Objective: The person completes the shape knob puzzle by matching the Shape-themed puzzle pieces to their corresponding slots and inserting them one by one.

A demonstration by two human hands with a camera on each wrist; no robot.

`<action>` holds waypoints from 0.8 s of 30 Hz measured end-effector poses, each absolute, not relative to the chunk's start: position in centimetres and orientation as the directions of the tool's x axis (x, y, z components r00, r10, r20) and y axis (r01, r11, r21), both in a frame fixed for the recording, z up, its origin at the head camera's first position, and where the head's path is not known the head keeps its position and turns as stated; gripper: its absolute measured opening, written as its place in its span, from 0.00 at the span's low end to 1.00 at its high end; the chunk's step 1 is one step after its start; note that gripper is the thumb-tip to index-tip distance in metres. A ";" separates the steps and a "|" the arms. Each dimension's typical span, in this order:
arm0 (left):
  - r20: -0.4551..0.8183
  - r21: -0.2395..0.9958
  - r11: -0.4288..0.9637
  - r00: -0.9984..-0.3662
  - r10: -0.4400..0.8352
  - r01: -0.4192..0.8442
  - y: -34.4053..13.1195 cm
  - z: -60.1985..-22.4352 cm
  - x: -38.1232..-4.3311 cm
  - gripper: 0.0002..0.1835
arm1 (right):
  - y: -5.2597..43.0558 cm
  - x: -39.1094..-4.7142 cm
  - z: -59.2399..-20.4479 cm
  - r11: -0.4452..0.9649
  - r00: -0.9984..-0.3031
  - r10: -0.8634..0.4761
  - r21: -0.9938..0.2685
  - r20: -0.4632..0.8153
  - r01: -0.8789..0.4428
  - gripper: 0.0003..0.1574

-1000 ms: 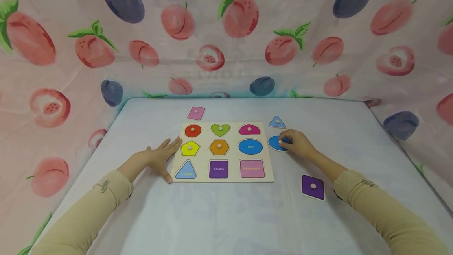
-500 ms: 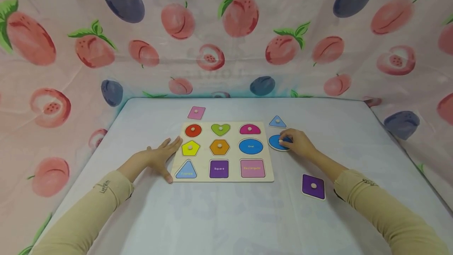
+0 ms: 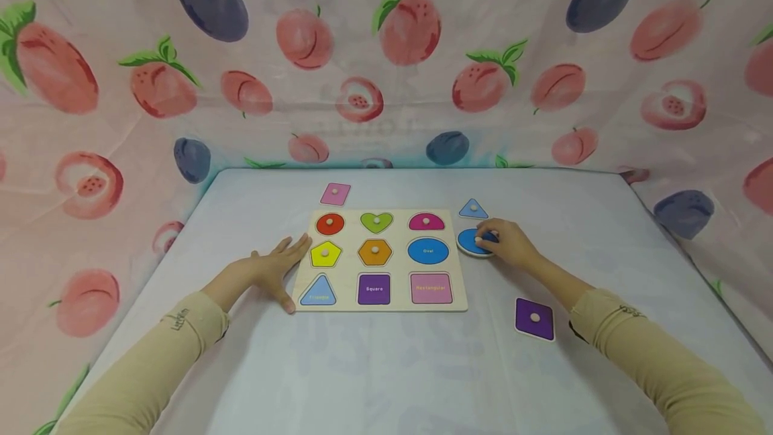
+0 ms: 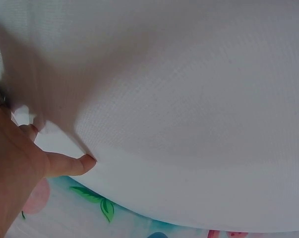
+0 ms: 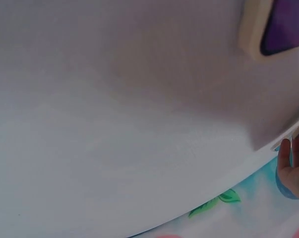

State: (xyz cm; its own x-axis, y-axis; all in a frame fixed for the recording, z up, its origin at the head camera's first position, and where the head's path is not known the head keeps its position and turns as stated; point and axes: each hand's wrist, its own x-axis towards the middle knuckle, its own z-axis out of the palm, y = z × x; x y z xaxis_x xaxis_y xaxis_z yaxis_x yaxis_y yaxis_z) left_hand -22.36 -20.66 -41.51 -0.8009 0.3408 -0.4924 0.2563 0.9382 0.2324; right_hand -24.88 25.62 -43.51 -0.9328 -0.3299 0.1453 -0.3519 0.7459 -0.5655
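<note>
"Peach-printed cloth (image 3: 417, 101) is hung behind a white table (image 3: 374, 374). What has been changed?"

"The blue oval piece (image 3: 468, 242), just right of the board (image 3: 401, 299), seems slightly raised, its knob (image 3: 479, 240) pinched by the right hand (image 3: 506, 244). The left hand (image 3: 278, 274) is kept spread against the board's left edge."

"Counted?"

"One pink rectangle (image 3: 339, 198), one triangle (image 3: 474, 212), one purple square (image 3: 534, 327) are also left loose; five seated pieces (image 3: 375, 256), four labelled recesses (image 3: 428, 257) are shown."

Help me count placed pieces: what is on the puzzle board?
The board holds a red circle, green heart, magenta half-circle, yellow pentagon and orange hexagon, which hide what lies beneath them. The left hand covers part of the board's edge.
</note>
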 end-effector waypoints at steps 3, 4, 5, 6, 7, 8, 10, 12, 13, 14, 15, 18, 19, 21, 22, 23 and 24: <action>-0.491 0.228 0.938 -0.802 0.342 0.261 -20.7 -41.5 -22.3 0.75 | 25.5 -24.9 -43.4 0.744 -0.932 -0.330 -0.567 0.149 -0.353 0.06; -0.491 0.225 0.938 -0.801 0.342 0.262 -20.7 -41.5 -22.3 0.75 | 25.4 -24.8 -43.4 0.742 -0.932 -0.330 -0.569 0.150 -0.354 0.07; -0.491 0.222 0.938 -0.801 0.342 0.265 -20.7 -41.5 -22.3 0.74 | 25.3 -24.8 -43.3 0.741 -0.931 -0.332 -0.569 0.152 -0.357 0.07; -0.491 0.219 0.938 -0.801 0.343 0.267 -20.7 -41.5 -22.3 0.74 | 25.2 -24.8 -43.3 0.739 -0.930 -0.335 -0.570 0.154 -0.360 0.07; -0.491 0.222 0.937 -0.800 0.345 0.268 -20.7 -41.5 -22.3 0.74 | 25.0 -24.7 -43.2 0.737 -0.929 -0.335 -0.571 0.156 -0.361 0.07; -0.492 0.225 0.936 -0.798 0.348 0.270 -20.6 -41.5 -22.3 0.74 | 24.9 -24.7 -43.2 0.735 -0.929 -0.335 -0.573 0.158 -0.363 0.07; -0.491 0.231 0.935 -0.797 0.352 0.271 -20.6 -41.5 -22.2 0.74 | 24.6 -24.6 -43.1 0.733 -0.927 -0.338 -0.573 0.163 -0.368 0.07; -0.491 0.231 0.934 -0.796 0.353 0.272 -20.5 -41.4 -22.2 0.74 | 24.3 -24.6 -43.0 0.729 -0.926 -0.340 -0.575 0.164 -0.370 0.07; -0.492 0.231 0.935 -0.796 0.352 0.271 -20.5 -41.4 -22.2 0.74 | 24.2 -24.6 -43.0 0.727 -0.925 -0.342 -0.577 0.164 -0.371 0.07; -0.491 0.230 0.934 -0.796 0.353 0.273 -20.6 -41.4 -22.1 0.74 | 24.0 -24.6 -43.0 0.726 -0.923 -0.348 -0.575 0.165 -0.376 0.07; -0.493 0.223 0.936 -0.797 0.349 0.272 -20.6 -41.4 -22.1 0.74 | 23.9 -24.6 -42.9 0.726 -0.922 -0.351 -0.574 0.164 -0.379 0.08; -0.494 0.219 0.938 -0.799 0.343 0.268 -20.6 -41.3 -22.1 0.74 | 23.6 -24.5 -42.8 0.726 -0.921 -0.355 -0.574 0.160 -0.380 0.07; -0.495 0.220 0.938 -0.798 0.343 0.267 -20.6 -41.3 -22.2 0.74 | 23.4 -24.5 -42.8 0.727 -0.921 -0.354 -0.573 0.160 -0.379 0.07; -0.494 0.221 0.938 -0.799 0.342 0.266 -20.5 -41.2 -22.2 0.74 | 23.2 -24.6 -42.8 0.727 -0.918 -0.359 -0.567 0.166 -0.387 0.07; -0.492 0.224 0.938 -0.800 0.344 0.266 -20.5 -41.2 -22.1 0.74 | 23.0 -24.7 -42.8 0.725 -0.916 -0.364 -0.566 0.169 -0.393 0.07; -0.493 0.225 0.938 -0.799 0.343 0.264 -20.5 -41.2 -22.1 0.74 | 22.8 -24.7 -42.8 0.722 -0.913 -0.369 -0.566 0.172 -0.398 0.07; -0.494 0.227 0.938 -0.799 0.342 0.262 -20.5 -41.2 -22.1 0.74 | 22.6 -24.7 -42.8 0.719 -0.910 -0.375 -0.565 0.175 -0.405 0.07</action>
State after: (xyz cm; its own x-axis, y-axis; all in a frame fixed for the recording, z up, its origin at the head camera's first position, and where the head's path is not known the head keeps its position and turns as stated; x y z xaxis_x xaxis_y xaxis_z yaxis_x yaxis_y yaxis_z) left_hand -22.09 -20.53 -41.25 -0.7990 0.3423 -0.4944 0.2618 0.9382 0.2265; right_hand -24.69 22.60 -42.78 -0.9101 -0.3755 0.1754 -0.4054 0.7187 -0.5649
